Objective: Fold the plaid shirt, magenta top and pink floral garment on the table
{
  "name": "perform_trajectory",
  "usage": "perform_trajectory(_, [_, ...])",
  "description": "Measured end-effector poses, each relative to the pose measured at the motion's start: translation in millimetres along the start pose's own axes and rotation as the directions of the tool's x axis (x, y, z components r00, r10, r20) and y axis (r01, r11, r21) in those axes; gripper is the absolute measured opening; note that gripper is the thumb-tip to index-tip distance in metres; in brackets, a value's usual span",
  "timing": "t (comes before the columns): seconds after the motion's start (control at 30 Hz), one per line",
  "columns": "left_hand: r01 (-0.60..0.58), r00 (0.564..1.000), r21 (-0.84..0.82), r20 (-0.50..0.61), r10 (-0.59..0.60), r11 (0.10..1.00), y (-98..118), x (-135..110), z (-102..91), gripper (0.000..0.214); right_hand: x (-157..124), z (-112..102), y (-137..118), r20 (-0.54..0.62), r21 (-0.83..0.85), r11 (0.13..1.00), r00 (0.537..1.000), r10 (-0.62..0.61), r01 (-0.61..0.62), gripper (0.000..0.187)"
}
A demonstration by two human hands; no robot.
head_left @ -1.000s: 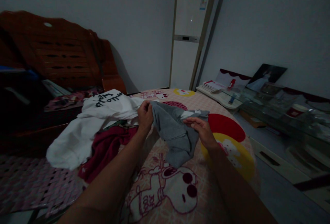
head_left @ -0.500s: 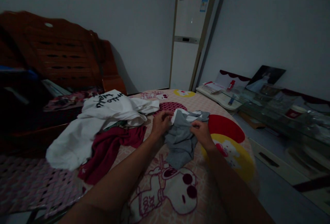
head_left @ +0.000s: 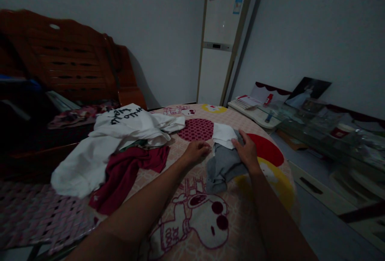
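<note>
A grey-and-white garment lies bunched on the cloth-covered round table. Its white part is folded over at the far end, with the grey hanging toward me. My right hand grips its right edge, thumb on top and fingers along the far side. Just off the garment's left edge is my left hand, its fingers curled closed with no cloth visible in them. To the left are a white top with black lettering and a dark red garment, partly under the white one. A bit of green cloth peeks out between them.
A carved wooden bench holding piled things stands on the left, with a woven seat nearer me. On the right is a glass-topped cabinet with papers and a photo. A tall white unit fills the corner.
The garment has shifted right and its white part now lies folded on top. My left hand has come off it and drawn slightly nearer; my right hand has moved right, still gripping.
</note>
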State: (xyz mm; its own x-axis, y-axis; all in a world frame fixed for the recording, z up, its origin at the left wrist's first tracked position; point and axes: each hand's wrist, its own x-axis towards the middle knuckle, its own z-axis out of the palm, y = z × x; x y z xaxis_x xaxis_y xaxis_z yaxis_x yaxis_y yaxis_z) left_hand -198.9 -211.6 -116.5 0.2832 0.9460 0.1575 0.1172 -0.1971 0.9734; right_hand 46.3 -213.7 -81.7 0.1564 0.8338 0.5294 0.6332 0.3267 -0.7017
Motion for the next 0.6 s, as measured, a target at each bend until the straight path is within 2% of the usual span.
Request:
perform_trajectory(0.07, [0.004,0.999,-0.018,0.044,-0.003,1.0,0,-2,5.9,0.023,-5,10,-6,0.138,-0.047,0.998,0.99,-0.038,0.045,0.06])
perform_trajectory(0.17, [0.001,0.999,-0.062,0.047,0.002,0.998,-3,-4,13.1,0.027,-10,17,-11,0.199,-0.091,0.995,0.98,-0.029,0.048,0.037])
perform_trajectory(0.23, [-0.01,0.999,-0.076,0.041,0.014,0.997,-4,-2,16.4,0.032,-12,15,-16,0.209,0.001,0.999,0.977,-0.043,0.043,0.033])
perform_trajectory(0.33, [-0.021,0.999,-0.113,-0.028,0.018,0.993,-6,2,19.6,0.042,-15,10,-28,0.274,0.27,0.962,0.961,-0.036,-0.041,0.034])
perform_trajectory(0.4, [-0.031,0.997,-0.221,-0.074,0.015,0.975,-6,3,21.6,0.042,-17,8,-36,0.331,0.447,0.881,0.944,0.0,-0.157,0.033])
perform_trajectory(0.47, [-0.015,0.998,-0.375,-0.055,-0.005,0.927,-4,3,24.3,0.039,-21,8,-42,0.386,0.59,0.757,0.921,0.04,-0.28,0.034])
perform_trajectory(0.53, [0.023,0.999,-0.475,-0.008,-0.031,0.88,0,0,28.1,0.038,-24,9,-48,0.436,0.677,0.633,0.898,0.067,-0.376,0.036])
perform_trajectory(0.6, [0.02,0.999,-0.481,-0.025,-0.037,0.877,4,-2,32.4,0.037,-27,10,-53,0.471,0.714,0.55,0.878,0.081,-0.434,0.037])
